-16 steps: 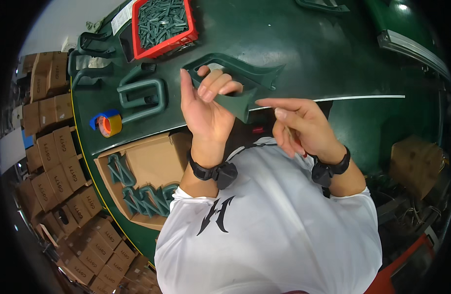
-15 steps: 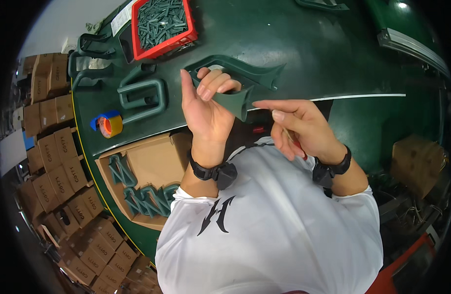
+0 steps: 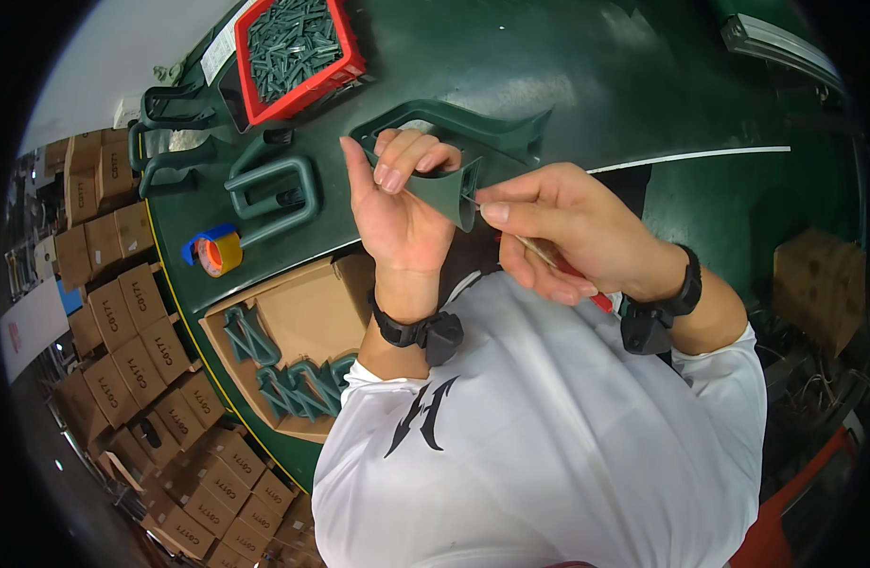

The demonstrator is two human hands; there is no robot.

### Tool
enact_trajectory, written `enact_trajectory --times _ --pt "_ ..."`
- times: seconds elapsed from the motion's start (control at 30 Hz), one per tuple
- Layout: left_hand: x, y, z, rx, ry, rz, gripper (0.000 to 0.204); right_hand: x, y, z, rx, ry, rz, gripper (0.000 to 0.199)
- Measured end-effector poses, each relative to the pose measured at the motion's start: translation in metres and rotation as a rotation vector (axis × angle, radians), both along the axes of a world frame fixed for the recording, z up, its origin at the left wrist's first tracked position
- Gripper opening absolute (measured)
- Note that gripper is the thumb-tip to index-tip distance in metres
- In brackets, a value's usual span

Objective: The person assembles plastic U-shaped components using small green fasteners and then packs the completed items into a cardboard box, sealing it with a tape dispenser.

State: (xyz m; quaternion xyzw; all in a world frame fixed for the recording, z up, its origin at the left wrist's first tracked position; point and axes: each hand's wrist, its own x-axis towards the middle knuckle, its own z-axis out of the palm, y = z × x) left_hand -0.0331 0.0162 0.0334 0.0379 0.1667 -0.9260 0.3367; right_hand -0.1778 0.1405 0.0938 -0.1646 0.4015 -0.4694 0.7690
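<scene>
My left hand (image 3: 397,204) grips a dark green plastic frame part (image 3: 463,156) and holds it up above the green table (image 3: 596,85). My right hand (image 3: 562,227) pinches a thin tool with a red handle (image 3: 558,263), its tip touching the part's edge near my left fingers. Both wrists wear black bands.
A red crate of small dark pieces (image 3: 298,47) stands at the table's back. Green handle-shaped parts (image 3: 269,189) and a roll of yellow tape (image 3: 219,254) lie to the left. An open cardboard box with green parts (image 3: 283,369) sits below the table edge. Stacked cartons (image 3: 123,331) fill the left.
My right hand has moved closer to the part and now has the tool's tip on its edge. My left hand has turned the part slightly.
</scene>
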Motion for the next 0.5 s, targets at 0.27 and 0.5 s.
enact_trajectory --times 0.27,0.5 --pt "0.004 -0.004 0.004 -0.174 -0.051 -0.088 0.043 -0.007 0.003 -0.002 -0.016 0.037 0.091 0.039" --pt "0.005 -0.004 0.006 -0.238 -0.047 -0.104 0.04 -0.009 0.001 0.006 0.031 0.085 0.129 0.04"
